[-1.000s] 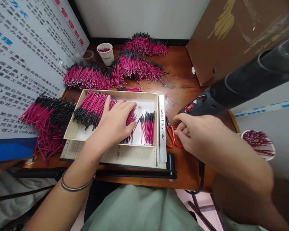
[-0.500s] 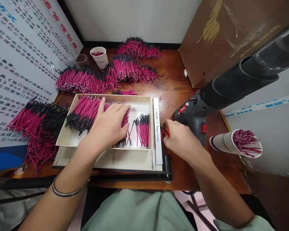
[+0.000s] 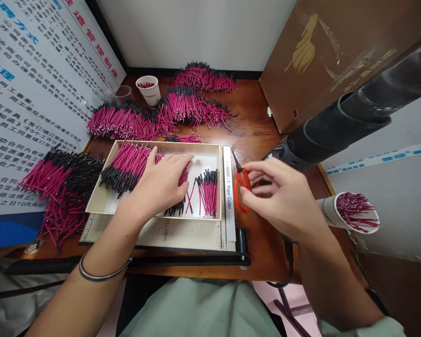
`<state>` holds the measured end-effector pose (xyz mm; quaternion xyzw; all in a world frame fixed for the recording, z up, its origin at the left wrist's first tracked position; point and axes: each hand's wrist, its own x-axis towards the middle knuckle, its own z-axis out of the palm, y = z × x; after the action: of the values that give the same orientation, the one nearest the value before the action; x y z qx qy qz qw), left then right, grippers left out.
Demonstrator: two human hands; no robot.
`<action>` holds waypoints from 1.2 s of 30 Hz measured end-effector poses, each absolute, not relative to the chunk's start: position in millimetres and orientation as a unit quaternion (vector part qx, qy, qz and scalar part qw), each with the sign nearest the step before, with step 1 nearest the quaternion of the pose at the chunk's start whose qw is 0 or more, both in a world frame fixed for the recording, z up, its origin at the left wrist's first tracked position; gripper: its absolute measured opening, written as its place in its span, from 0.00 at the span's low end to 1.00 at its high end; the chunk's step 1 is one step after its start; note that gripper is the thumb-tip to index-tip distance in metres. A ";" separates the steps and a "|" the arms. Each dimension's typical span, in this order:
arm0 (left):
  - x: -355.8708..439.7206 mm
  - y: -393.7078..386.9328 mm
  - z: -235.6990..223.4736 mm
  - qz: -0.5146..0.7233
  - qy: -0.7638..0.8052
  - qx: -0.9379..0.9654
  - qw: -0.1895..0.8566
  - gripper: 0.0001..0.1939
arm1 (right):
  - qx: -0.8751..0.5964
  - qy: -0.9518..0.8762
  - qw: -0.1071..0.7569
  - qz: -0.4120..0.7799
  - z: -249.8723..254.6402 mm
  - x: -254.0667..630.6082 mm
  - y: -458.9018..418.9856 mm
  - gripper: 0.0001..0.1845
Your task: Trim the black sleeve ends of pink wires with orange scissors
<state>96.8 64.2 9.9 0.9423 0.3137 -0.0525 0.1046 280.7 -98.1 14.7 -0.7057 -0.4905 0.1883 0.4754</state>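
Note:
My left hand [image 3: 161, 185] lies palm down, fingers spread, on a heap of pink wires with black sleeves [image 3: 126, 166] inside a shallow cream tray [image 3: 210, 152]. A smaller bunch of the same wires [image 3: 208, 192] lies at the tray's right end. My right hand [image 3: 279, 196] is closed on small red-handled scissors [image 3: 239, 189], lifted just right of the paper cutter's white rule [image 3: 228, 187]. The scissor tips point up and away from me.
Heaps of pink-and-black wires [image 3: 182, 105] cover the back and left of the wooden desk [image 3: 256, 126]. A black heat gun [image 3: 340, 126] stands behind my right hand. Paper cups of wire bits sit at right [image 3: 351, 213] and back [image 3: 147, 89]. A cardboard box [image 3: 337, 51] stands at right.
My right hand closed on the red scissors lying beside the paper cutter and lifted them off the desk. My left hand has stayed on the wires in the tray.

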 end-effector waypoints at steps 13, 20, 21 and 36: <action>99.5 65.8 14.6 -0.055 0.289 0.950 0.106 0.27 | -0.671 -0.468 0.542 0.190 -7.9 256.2 -87.6 0.12; 84.6 70.4 19.6 0.019 0.337 0.937 0.094 0.27 | -0.683 -0.454 0.520 0.237 -24.9 247.3 -85.0 0.13; 82.6 71.7 19.2 0.034 0.346 0.933 0.091 0.27 | -0.684 -0.454 0.515 0.245 -25.7 246.4 -85.3 0.13; 75.9 80.1 12.9 0.045 0.351 0.930 0.098 0.27 | -0.685 -0.438 0.496 0.303 -25.3 243.8 -87.4 0.13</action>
<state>75.9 80.1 12.9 0.9302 0.3509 0.0448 0.0978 243.8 -87.4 -25.3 -0.6854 -0.4384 0.3028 0.4963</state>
